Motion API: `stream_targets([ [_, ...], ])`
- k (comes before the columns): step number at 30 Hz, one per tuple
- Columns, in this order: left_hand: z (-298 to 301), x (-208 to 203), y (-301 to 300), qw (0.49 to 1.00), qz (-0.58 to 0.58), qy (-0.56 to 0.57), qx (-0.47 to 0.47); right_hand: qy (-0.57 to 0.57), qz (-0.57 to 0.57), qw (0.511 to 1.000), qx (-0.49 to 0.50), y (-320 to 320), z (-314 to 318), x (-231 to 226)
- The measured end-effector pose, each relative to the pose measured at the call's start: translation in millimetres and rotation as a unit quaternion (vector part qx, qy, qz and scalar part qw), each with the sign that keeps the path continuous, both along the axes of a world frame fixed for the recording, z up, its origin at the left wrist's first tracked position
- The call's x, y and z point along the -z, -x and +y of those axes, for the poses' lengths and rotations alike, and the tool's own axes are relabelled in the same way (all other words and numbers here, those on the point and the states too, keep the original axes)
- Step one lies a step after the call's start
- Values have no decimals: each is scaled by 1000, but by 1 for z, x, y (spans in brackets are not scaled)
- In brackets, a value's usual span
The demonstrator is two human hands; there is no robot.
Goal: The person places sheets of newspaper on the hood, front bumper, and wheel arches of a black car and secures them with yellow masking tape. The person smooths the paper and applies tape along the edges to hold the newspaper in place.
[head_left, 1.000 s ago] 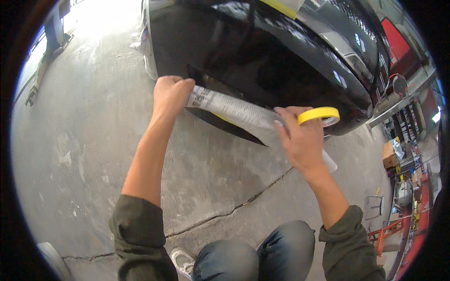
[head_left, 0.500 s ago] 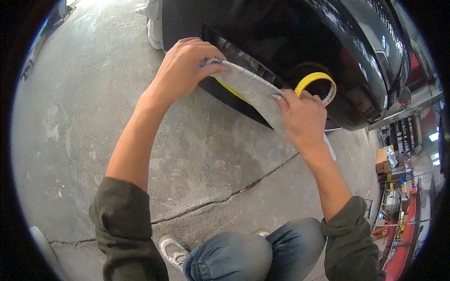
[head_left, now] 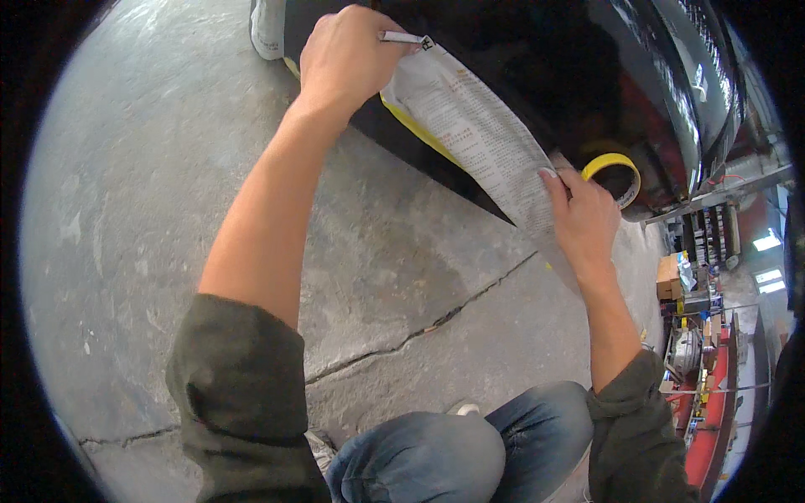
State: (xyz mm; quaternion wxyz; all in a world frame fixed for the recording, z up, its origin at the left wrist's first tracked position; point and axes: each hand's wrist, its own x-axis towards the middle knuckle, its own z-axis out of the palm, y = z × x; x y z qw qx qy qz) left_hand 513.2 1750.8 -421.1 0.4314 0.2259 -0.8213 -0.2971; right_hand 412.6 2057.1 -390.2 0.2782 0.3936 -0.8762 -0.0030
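A strip of printed newspaper (head_left: 474, 126) stretches between my two hands against a glossy black car bumper (head_left: 537, 50). My left hand (head_left: 348, 59) is closed on its upper left end, fingertips partly hidden, where the paper's edge is folded over. Yellow masking tape (head_left: 419, 130) runs along the lower edge of the paper, beside the bumper's dark lower lip. At the other end my right hand (head_left: 587, 218) pinches the newspaper between thumb and fingers. A roll of yellow tape (head_left: 610, 159) sits just beyond the right hand's fingers; whether they hold it too is hidden.
Cracked concrete floor (head_left: 402, 285) lies below the bumper. My bent knees (head_left: 419, 457) are at the bottom. More paper (head_left: 267, 29) hangs at the bumper's far left. Cardboard boxes (head_left: 669, 277) and cluttered shelving stand along the right.
Both hands have moved, the left upward and the right to the right. The newspaper is spread wider, showing more of its printed face. The tape roll has shifted right with my right hand.
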Motion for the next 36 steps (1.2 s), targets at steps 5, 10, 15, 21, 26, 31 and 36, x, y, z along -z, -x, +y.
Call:
stream_targets([
  [5, 8, 17, 6, 986, 99, 62, -120, 74, 62, 995, -5, 5, 7, 5],
  [10, 9, 21, 11, 939, 147, 175, -258, 97, 89, 991, -33, 11, 18, 10],
  [15, 1, 25, 8, 958, 177, 170, -149, 83, 124, 986, -76, 15, 29, 12],
  [21, -8, 28, 2, 974, 176, 135, -56, 133, 125, 977, -108, 24, 29, 16],
  [26, -3, 22, 8, 983, 160, 35, -80, 130, 169, 972, -99, 32, 26, 18],
  [31, 6, 13, 10, 976, 184, -80, -88, 129, 183, 968, -109, 33, 25, 17],
  [36, 9, 6, 13, 939, 190, -279, -61, 117, 167, 973, -104, 38, 30, 15],
])
